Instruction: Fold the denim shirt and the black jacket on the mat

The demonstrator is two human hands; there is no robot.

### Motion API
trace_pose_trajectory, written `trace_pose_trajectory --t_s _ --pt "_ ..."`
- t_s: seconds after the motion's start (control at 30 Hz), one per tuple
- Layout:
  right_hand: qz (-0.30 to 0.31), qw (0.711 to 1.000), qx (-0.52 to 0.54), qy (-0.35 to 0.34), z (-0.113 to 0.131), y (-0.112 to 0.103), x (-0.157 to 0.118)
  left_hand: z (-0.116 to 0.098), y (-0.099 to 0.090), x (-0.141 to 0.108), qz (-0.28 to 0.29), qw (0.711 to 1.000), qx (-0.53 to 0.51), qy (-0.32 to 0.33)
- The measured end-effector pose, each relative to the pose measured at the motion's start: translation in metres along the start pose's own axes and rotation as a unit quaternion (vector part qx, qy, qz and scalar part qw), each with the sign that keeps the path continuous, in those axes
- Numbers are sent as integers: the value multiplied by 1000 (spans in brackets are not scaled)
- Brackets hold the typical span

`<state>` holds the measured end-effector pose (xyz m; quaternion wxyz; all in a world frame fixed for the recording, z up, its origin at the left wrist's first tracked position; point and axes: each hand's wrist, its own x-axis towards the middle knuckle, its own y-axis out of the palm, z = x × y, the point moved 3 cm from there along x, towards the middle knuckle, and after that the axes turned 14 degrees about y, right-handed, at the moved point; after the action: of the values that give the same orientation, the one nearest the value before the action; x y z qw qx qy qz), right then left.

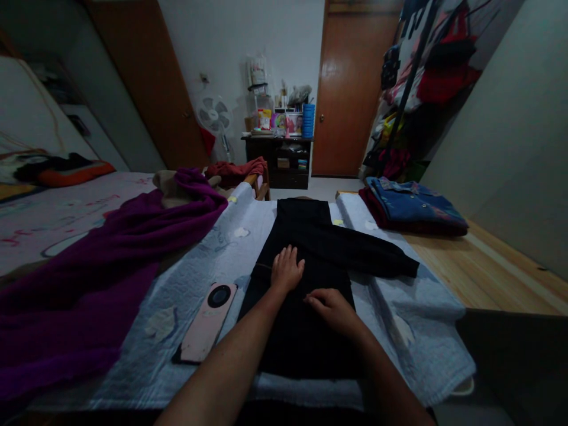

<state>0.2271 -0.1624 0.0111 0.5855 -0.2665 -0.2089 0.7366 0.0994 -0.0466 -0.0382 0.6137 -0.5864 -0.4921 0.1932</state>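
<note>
Near left, pink phone (206, 331) lies back up, just beside the black garment (317, 254); the left forearm passes close by it. Purple cloth (124, 236) spills along the left. Farther right, folded blue denim garment (412, 204) sits on dark red cloth (439, 228).

Surface: pale blue quilted cover (235, 254), rumpled, black garment spread mid-scene on it, one sleeve out to the right. Wooden surface (444, 260) at right. Beyond: dark cabinet (288, 178), white fan (215, 114) to its left, brown door (350, 89) to its right; hanging clothes far right. Light dim.

Right hand (332, 307), nearer, over the garment: fingers curled, thumb near forefinger; cannot tell whether cloth is pinched. Left hand (287, 270), farther: palm down on the garment, fingers extended, slightly apart, gripping nothing.
</note>
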Motion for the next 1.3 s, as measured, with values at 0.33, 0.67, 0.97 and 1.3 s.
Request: trace_pose_trajectory --t_s 0.33,0.67,0.97,1.3 --pt "-230 967 -88 68 18 -34 134 1 0 -2 -5 1000 -9 -7" --pt "-243 936 -218 130 -19 3 166 6 -1 -2 -18 998 -53 -19" --pt "-256 929 -240 118 -26 7 171 15 -21 22 10 997 -70 -43" --pt "-248 922 -266 136 -22 6 170 81 22 93 57 998 -33 20"
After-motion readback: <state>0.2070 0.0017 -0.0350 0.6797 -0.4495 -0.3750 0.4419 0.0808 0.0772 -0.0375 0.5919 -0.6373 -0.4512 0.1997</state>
